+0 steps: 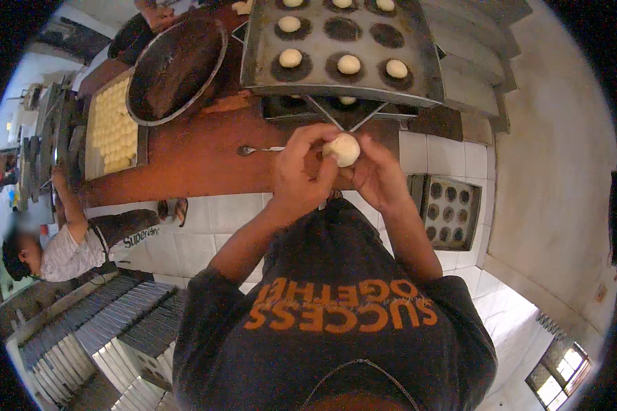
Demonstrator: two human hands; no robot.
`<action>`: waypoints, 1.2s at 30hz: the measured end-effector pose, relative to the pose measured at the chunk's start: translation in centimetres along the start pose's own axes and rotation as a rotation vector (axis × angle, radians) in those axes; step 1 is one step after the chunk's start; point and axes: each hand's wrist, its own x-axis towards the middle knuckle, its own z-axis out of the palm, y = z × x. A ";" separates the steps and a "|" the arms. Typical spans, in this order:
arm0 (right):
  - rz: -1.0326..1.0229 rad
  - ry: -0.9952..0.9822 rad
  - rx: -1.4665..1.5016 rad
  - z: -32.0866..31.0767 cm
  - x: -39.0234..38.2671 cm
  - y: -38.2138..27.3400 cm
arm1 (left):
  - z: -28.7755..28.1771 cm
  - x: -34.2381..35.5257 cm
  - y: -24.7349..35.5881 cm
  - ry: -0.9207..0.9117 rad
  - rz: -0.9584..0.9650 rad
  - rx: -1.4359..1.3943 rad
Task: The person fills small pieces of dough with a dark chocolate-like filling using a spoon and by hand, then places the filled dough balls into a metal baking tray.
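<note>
Between my two hands, above the near edge of the wooden table (192,161), is a pale, round dough ball (346,150). My left hand (304,164) pinches it with thumb and fingers from the left. My right hand (380,172) is on its right side, with the fingers curved close to the ball; whether they touch it is hard to see. Just beyond my hands is a metal tray (321,45) with round dark spots, several bearing a dough ball and two bare. A spoon (257,149) lies left of my left hand.
Under the upper tray sits another tray (274,108). A large dark basin (178,72) and a tray of many small dough pieces (141,147) stand to the left. Another moulded tray (451,212) is low at right. A person (68,246) works at far left, another person's hand (159,16) at the back.
</note>
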 end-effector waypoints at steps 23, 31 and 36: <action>-0.709 0.253 -2.245 -6.1 26.6 -18.2 | -10.1 -15.4 -3.7 0.803 -0.642 -0.128; -1.139 0.352 -1.847 4.0 16.4 -7.3 | -18.7 -14.8 -8.7 0.867 -0.705 -0.139; -0.202 -0.009 -1.644 5.6 11.9 11.5 | -33.9 -13.3 -18.7 0.804 -0.398 0.432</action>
